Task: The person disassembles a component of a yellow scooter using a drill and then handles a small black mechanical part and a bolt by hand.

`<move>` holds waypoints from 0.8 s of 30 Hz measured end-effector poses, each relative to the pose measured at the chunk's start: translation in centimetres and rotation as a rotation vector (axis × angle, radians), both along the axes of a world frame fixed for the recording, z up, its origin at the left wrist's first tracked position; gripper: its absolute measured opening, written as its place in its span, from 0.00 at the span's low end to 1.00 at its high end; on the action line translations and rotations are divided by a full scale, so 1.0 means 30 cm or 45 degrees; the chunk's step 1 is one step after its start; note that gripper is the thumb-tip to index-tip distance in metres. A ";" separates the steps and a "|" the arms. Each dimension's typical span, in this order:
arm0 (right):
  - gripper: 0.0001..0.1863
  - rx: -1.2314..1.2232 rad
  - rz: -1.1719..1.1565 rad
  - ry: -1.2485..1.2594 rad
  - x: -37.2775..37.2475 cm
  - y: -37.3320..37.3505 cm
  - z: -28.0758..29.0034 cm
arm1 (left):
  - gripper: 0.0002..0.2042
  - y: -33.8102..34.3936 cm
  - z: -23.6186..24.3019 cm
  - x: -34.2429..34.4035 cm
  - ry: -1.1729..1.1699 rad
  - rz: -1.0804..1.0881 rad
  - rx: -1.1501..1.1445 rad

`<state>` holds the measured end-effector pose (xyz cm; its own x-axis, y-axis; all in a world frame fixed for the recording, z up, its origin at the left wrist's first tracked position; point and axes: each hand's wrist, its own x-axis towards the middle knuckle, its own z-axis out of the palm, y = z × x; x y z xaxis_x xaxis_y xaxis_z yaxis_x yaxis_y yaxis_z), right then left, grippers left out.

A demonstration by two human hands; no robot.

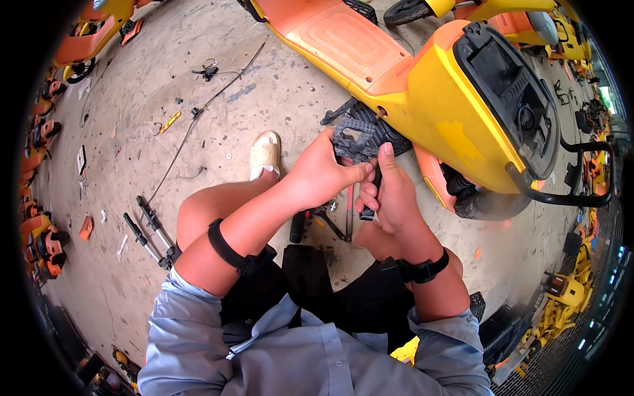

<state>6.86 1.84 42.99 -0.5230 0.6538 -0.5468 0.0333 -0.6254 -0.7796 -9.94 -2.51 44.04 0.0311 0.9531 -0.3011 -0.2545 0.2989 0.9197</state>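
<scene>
My left hand [323,170] is closed on the edge of a black moulded plastic part [356,137] with an opening in it, its thumb along the near side. Just right of it, my right hand [394,191] has its fingers curled round a narrow black piece [368,213] whose lower end sticks out below them. Whether that piece is a tool handle or belongs to the plastic part, I cannot tell. The right thumb points up beside the part. Right behind both hands stands a yellow and orange scooter body [436,99], with a ribbed black piece [389,135] by its lower edge.
Between my legs lie pliers [333,224], a black-handled tool [298,227] and a red rod-like tool [349,210]. To the left are metal rods with black grips [150,228], a long cable [205,109] and a yellow tool [170,122]. More scooters [99,36] stand around the concrete floor.
</scene>
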 end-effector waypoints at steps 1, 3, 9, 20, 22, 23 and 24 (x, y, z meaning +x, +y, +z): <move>0.32 0.008 -0.007 -0.004 0.002 0.002 -0.004 | 0.17 -0.002 -0.004 0.007 0.090 0.041 -0.013; 0.32 0.060 -0.022 -0.022 0.002 0.003 -0.013 | 0.18 -0.007 -0.014 0.015 0.071 0.067 -0.006; 0.31 0.130 0.003 -0.085 0.032 0.027 -0.011 | 0.20 0.006 -0.049 -0.035 -0.171 0.052 -0.036; 0.26 0.678 0.477 -0.444 0.056 0.032 -0.081 | 0.13 0.034 -0.096 -0.100 0.178 -0.252 -0.131; 0.26 0.619 0.488 -0.515 0.058 0.041 -0.089 | 0.12 0.032 -0.116 -0.077 0.232 -0.161 -0.184; 0.26 0.663 0.502 -0.576 0.058 0.044 -0.090 | 0.13 0.030 -0.127 -0.063 0.266 -0.122 -0.177; 0.26 0.689 0.516 -0.656 0.055 0.047 -0.089 | 0.14 0.029 -0.138 -0.048 0.284 -0.076 -0.150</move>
<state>8.51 3.26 40.31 -0.5443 0.7100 -0.4469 0.6074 -0.0340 -0.7937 -11.39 -1.64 39.91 0.0064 0.9094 -0.4160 -0.0280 0.4160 0.9089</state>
